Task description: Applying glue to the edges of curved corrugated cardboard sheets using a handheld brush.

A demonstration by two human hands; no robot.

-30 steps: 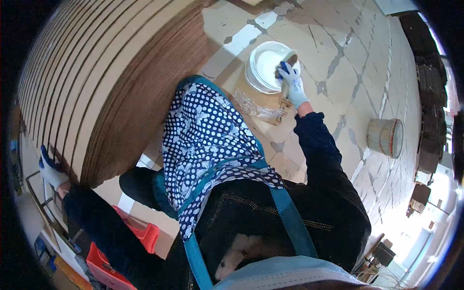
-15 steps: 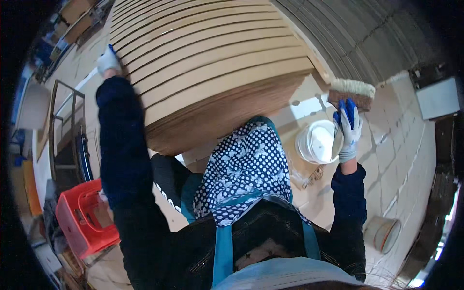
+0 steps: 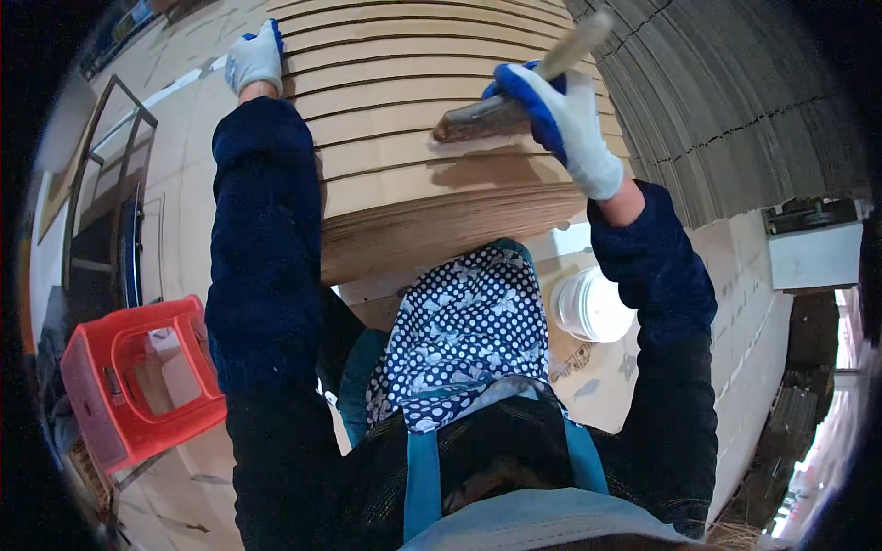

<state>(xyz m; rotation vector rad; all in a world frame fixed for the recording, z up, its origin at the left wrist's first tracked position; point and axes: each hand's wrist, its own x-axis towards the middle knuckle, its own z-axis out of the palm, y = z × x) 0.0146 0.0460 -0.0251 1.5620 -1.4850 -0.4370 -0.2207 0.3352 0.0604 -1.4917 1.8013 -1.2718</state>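
Note:
In front of me lies a thick stack of tan sheets (image 3: 395, 142), fanned so each one's edge shows as a strip. My right hand (image 3: 574, 124), in a white glove with blue palm and fingers, is closed round a wide brush (image 3: 482, 124). The brush's handle points up and right; its pale bristles face down, close over the near strips. Whether they touch cannot be told. At the stack's left edge is my left hand (image 3: 255, 60), gloved alike, its fingers curled in. What those fingers hold, if anything, is hidden.
A white bucket (image 3: 593, 308) stands on the floor right of my knees. A red plastic stool (image 3: 138, 386) is at the left, below a dark metal frame (image 3: 110, 174). Tall stacked grey sheets (image 3: 717, 101) rise along the right of the tan stack.
My right hand has carried the brush from above the bucket leftward over the near part of the stack. My left hand remains at the stack's left edge, now with fingers curled.

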